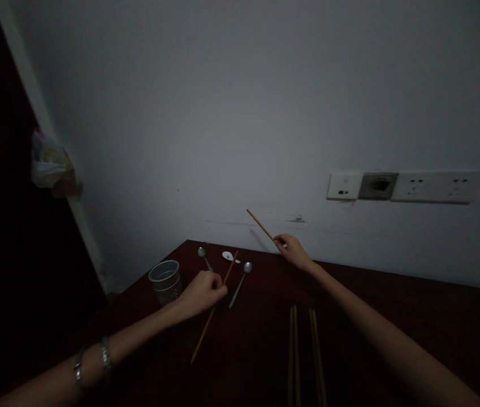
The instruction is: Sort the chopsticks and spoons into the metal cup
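Observation:
My left hand [206,291] is closed on a wooden chopstick [206,329], which slants up past the thumb. Another chopstick [260,224] is pinched in my right hand [293,249], its far end raised in front of the wall. Around my left hand lie a metal spoon [237,289] to the right, a second metal spoon [202,252] partly hidden behind the hand, and a small white spoon [228,256] toward the back. Just left of that hand stands a grey cup [165,278]. Two pairs of chopsticks, a left pair [293,356] and a right pair [317,356], lie nearer me.
The dark red table [260,328] meets a pale wall [240,113] at its back edge. Sockets and a wall plate [435,186] are mounted at right. A plastic bag [51,164] hangs at left by a dark door [11,226].

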A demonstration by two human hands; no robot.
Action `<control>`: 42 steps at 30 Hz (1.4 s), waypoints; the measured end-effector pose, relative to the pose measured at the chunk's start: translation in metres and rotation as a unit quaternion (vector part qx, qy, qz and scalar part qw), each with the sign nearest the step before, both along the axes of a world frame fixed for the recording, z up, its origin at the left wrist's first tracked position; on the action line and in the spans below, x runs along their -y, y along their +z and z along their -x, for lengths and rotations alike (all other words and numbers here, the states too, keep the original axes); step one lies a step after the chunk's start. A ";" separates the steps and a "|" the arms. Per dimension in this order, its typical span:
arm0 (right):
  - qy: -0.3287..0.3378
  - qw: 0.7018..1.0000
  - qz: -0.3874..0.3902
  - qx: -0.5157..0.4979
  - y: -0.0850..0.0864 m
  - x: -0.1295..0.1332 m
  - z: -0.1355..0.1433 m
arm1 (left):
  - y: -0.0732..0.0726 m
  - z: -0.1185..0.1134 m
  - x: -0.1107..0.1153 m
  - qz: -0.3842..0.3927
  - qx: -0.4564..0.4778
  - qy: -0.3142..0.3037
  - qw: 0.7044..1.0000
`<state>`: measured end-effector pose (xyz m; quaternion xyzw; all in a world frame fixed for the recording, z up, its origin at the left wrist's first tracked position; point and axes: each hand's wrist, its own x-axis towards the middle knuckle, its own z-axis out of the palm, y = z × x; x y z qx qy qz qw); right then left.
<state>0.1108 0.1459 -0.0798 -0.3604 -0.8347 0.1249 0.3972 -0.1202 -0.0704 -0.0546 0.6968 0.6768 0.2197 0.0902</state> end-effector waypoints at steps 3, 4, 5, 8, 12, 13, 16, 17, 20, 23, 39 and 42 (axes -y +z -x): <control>0.053 0.981 0.113 -0.150 0.006 0.030 -0.023 | 0.018 -0.019 -0.012 -0.043 0.113 -0.019 0.993; 0.074 0.965 0.161 -0.194 0.007 0.043 -0.029 | 0.022 -0.027 -0.017 -0.046 0.160 -0.027 0.986; 0.092 0.945 0.208 -0.233 0.007 0.056 -0.035 | 0.025 -0.035 -0.021 -0.043 0.211 -0.035 0.976; 0.117 0.887 0.312 -0.320 0.007 0.098 -0.049 | 0.028 -0.065 -0.035 -0.020 0.376 -0.055 0.925; 0.113 0.848 0.371 -0.360 0.008 0.144 -0.064 | 0.028 -0.108 -0.047 -0.010 0.527 -0.075 0.846; 0.111 0.845 0.376 -0.363 0.008 0.152 -0.067 | 0.028 -0.118 -0.048 -0.012 0.550 -0.078 0.831; 0.103 0.843 0.379 -0.368 0.007 0.168 -0.077 | 0.026 -0.145 -0.050 -0.013 0.597 -0.079 0.798; 0.098 0.843 0.377 -0.370 0.007 0.171 -0.080 | 0.024 -0.152 -0.050 -0.011 0.604 -0.081 0.792; 0.088 0.842 0.374 -0.380 0.003 0.174 -0.090 | 0.016 -0.170 -0.051 -0.002 0.609 -0.097 0.787; 0.089 0.835 0.381 -0.387 -0.002 0.173 -0.099 | 0.006 -0.181 -0.052 0.012 0.600 -0.105 0.793; 0.088 0.825 0.410 -0.380 -0.026 0.171 -0.102 | -0.027 -0.198 -0.054 0.043 0.605 -0.115 0.787; 0.094 0.827 0.407 -0.376 -0.031 0.170 -0.101 | -0.029 -0.197 -0.054 0.055 0.597 -0.105 0.793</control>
